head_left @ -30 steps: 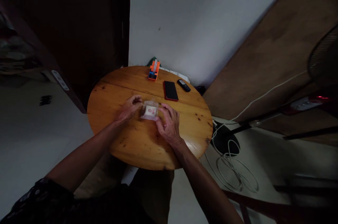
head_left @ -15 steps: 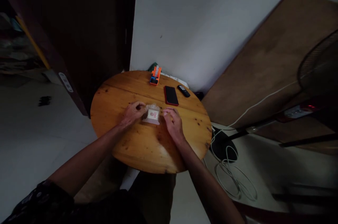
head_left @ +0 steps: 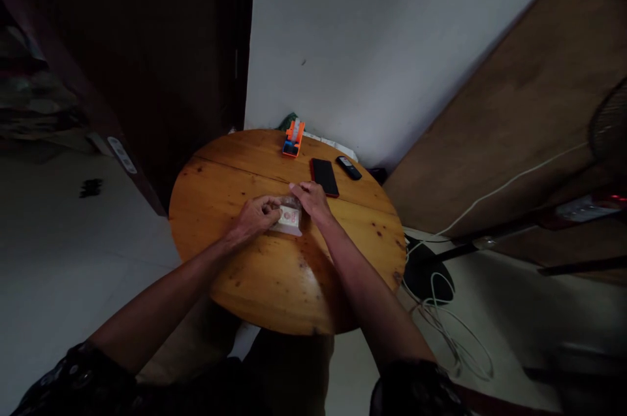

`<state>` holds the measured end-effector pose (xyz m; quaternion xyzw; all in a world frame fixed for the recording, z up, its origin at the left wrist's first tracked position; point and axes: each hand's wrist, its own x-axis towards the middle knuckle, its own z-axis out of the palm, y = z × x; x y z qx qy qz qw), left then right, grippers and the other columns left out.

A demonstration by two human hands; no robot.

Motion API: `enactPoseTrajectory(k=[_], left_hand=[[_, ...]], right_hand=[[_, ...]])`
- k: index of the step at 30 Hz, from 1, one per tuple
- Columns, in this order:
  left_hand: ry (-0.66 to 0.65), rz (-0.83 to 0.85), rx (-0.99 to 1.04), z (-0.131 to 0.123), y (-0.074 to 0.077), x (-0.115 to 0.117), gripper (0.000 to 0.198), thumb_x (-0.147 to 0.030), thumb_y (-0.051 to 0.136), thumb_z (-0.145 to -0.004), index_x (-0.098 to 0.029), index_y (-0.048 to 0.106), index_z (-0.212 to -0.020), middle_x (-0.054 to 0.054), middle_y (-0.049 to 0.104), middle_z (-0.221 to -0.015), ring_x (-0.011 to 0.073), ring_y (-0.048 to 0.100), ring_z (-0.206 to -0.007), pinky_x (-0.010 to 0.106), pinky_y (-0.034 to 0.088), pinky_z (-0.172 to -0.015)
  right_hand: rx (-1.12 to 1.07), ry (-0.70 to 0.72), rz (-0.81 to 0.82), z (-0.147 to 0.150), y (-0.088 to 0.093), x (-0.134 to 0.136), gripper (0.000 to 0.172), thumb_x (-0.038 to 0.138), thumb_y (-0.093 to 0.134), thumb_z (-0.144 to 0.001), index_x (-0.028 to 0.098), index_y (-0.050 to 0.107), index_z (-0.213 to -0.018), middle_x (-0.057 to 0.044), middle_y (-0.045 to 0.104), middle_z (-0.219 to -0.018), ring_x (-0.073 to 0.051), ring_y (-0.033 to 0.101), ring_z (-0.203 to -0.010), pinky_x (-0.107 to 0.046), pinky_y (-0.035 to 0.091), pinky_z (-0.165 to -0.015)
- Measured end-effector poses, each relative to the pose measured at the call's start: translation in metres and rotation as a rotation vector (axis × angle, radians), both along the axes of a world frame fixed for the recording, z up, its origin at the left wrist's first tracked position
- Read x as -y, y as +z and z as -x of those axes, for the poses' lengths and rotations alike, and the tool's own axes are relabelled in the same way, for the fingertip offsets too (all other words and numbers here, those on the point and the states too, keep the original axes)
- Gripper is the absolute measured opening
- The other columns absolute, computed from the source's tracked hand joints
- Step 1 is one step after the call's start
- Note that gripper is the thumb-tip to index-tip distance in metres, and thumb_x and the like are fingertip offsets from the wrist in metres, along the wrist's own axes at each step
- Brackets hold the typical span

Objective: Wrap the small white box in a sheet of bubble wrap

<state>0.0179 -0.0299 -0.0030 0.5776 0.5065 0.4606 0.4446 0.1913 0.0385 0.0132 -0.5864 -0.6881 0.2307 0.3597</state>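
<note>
Left hand (head_left: 259, 215) curled at nine o'clock of the rectangular white, red-printed packet (head_left: 290, 217), right hand (head_left: 312, 200) arched at one; grasp undeterminable.

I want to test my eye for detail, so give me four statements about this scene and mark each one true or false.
1. The left hand and right hand are both at a small, clear-wrapped, printed white pack. True.
2. The brown wooden table is square. False: it is round.
3. The orange-and-blue plastic tape dispenser stands at the table's near edge. False: it stands near the far edge.
4. A slim black handset lies to the right of a flat, red-edged black phone. True.
</note>
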Motion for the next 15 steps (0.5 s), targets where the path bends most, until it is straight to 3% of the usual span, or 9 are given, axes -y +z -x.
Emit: enactPoseTrajectory(k=[3, 6, 11, 15], left_hand=[[-0.019, 0.019, -0.004, -0.001, -0.001, -0.002, 0.027, -0.033, 0.064, -0.069, -0.017, 0.066, -0.090, -0.008, 0.048, -0.054, 0.0084, 0.041, -0.049, 0.021, 0.030, -0.049], [-0.043, 0.045, 0.020, -0.001, -0.001, -0.003, 0.027, -0.033, 0.065, -0.070, -0.016, 0.065, -0.090, -0.008, 0.048, -0.055, 0.0083, 0.041, -0.049, 0.021, 0.030, -0.049], [-0.083, 0.044, 0.025, 0.001, 0.001, -0.002, 0.027, -0.036, 0.065, -0.071, -0.016, 0.065, -0.090, -0.006, 0.052, -0.060, 0.0092, 0.044, -0.053, 0.021, 0.032, -0.051], [-0.105, 0.008, 0.022, 0.003, 0.002, -0.002, 0.026, -0.036, 0.066, -0.071, -0.016, 0.066, -0.088, -0.005, 0.054, -0.062, 0.0095, 0.046, -0.055, 0.021, 0.033, -0.052]], right_hand=[[-0.176, 0.044, -0.037, 0.001, 0.007, 0.001, 0.025, 0.041, 0.064, -0.076, 0.020, 0.066, -0.062, 0.002, 0.059, -0.062, -0.014, 0.053, -0.062, -0.027, 0.040, -0.061], [-0.181, 0.101, -0.168, -0.003, 0.016, 0.012, 0.017, 0.033, 0.069, -0.073, 0.020, 0.068, -0.063, -0.001, 0.064, -0.075, -0.017, 0.059, -0.076, -0.030, 0.046, -0.075], [0.023, 0.190, -0.310, -0.006, 0.018, 0.051, 0.013, 0.029, 0.070, -0.080, 0.023, 0.074, -0.070, -0.005, 0.067, -0.100, -0.020, 0.061, -0.096, -0.038, 0.045, -0.091], [0.260, 0.226, -0.411, -0.006, 0.012, 0.085, 0.015, 0.026, 0.065, -0.088, 0.025, 0.078, -0.080, -0.005, 0.067, -0.103, -0.022, 0.058, -0.098, -0.039, 0.042, -0.088]])
